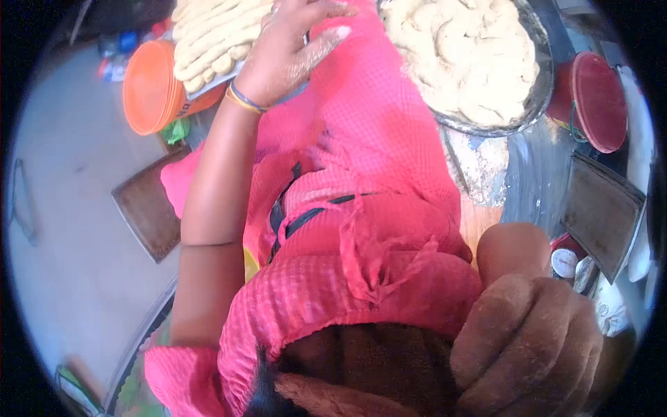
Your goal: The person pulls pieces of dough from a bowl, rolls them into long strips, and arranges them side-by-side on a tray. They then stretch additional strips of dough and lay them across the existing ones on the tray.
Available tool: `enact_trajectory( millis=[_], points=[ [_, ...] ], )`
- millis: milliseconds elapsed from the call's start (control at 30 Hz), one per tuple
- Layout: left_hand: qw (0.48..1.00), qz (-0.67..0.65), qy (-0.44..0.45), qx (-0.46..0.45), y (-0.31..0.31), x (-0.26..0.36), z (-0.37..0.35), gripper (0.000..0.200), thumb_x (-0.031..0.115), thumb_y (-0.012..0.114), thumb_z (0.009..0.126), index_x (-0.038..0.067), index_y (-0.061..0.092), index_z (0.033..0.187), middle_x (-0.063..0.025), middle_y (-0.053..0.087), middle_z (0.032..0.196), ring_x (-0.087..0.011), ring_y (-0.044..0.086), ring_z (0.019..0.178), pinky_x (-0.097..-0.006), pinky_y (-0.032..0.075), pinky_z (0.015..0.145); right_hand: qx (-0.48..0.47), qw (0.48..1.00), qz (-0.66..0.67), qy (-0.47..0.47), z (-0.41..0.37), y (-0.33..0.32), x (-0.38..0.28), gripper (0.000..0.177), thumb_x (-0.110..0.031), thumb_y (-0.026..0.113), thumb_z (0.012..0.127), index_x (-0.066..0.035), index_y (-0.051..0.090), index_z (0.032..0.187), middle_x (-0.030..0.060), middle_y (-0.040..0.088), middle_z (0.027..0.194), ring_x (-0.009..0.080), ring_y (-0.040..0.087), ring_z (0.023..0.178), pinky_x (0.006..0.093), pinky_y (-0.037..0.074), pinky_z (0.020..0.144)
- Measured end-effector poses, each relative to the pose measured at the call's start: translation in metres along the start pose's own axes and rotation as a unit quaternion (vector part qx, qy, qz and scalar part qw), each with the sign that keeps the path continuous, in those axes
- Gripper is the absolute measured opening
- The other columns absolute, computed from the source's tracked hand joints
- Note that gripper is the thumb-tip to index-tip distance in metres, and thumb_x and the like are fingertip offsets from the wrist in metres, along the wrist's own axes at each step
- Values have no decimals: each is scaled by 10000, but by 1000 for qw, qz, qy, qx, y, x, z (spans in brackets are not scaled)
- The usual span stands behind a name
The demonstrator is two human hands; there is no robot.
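Observation:
My left hand (299,48) reaches forward over my pink dress (389,139), fingers apart and dusted with what looks like flour. It is nearest to the rolled dough strips (219,35), which lie side by side on a tray (208,85). I see nothing held in it, though its farthest fingers are cut off by the frame. Close to the camera, my right hand (528,340) is raised with its fingers curled together; whatever they may grip is hidden. A mass of pale dough (472,62) fills a large dark round pan (545,66) ahead on the right.
Left of the dough strips stands an orange bucket (149,87), partly under the tray. A dark red bucket (599,101) is at the right. Flat dark metal trays lean or lie at the left (149,205) and right (603,212). A white-topped container (564,263) sits low right.

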State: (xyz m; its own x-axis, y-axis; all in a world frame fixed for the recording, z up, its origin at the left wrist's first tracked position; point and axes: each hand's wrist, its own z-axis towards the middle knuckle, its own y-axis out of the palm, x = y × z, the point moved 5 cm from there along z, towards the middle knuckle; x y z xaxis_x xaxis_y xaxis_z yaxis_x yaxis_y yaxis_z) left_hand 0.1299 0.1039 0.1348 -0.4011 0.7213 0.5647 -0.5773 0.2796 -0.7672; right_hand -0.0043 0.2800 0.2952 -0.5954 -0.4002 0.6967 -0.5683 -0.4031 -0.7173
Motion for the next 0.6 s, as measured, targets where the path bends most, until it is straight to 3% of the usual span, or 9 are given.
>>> enact_trajectory(
  millis=[100,133,167,233,567,600],
  points=[
    [999,-5,-17,-26,2,5,9,279,186,581,825,9,532,1035,-181,431,1158,-327,426,1069,-377,340,912,-23,1000,8,-15,1,-4,-3,208,-159,580,821,-18,528,677,116,559,680,170,558,539,302,465,425],
    [999,31,29,29,1,14,15,188,181,572,823,43,553,950,-150,506,1012,-302,506,926,-420,413,806,-26,1000,6,-11,1,-1,-1,208,-159,580,821,-18,528,677,116,559,680,170,558,539,302,465,425],
    [999,30,35,30,2,10,15,188,181,572,823,43,553,950,-150,506,1012,-302,506,926,-420,413,806,2,999,-26,-34,0,0,-3,181,-134,577,818,-14,531,691,118,555,682,167,563,548,302,476,443],
    [999,28,-22,-20,13,-10,9,257,207,573,827,99,602,1059,-125,476,1195,-287,417,1133,-361,303,976,31,996,-62,-51,0,4,-11,151,-118,575,813,-11,538,714,117,553,685,167,567,557,304,486,465],
    [998,37,2,-53,41,-18,42,240,183,574,814,86,600,1032,-130,490,1172,-313,412,1132,-396,294,978,15,995,-89,51,22,34,-12,199,-209,592,792,-13,568,815,92,578,698,188,560,553,320,472,512],
    [998,-4,-25,-57,47,-23,47,236,216,566,814,162,595,1042,-77,482,1182,-300,383,1162,-448,268,953,15,994,-93,60,26,38,-11,210,-218,594,790,-13,571,825,89,581,700,190,559,552,322,470,517]
  ],
)
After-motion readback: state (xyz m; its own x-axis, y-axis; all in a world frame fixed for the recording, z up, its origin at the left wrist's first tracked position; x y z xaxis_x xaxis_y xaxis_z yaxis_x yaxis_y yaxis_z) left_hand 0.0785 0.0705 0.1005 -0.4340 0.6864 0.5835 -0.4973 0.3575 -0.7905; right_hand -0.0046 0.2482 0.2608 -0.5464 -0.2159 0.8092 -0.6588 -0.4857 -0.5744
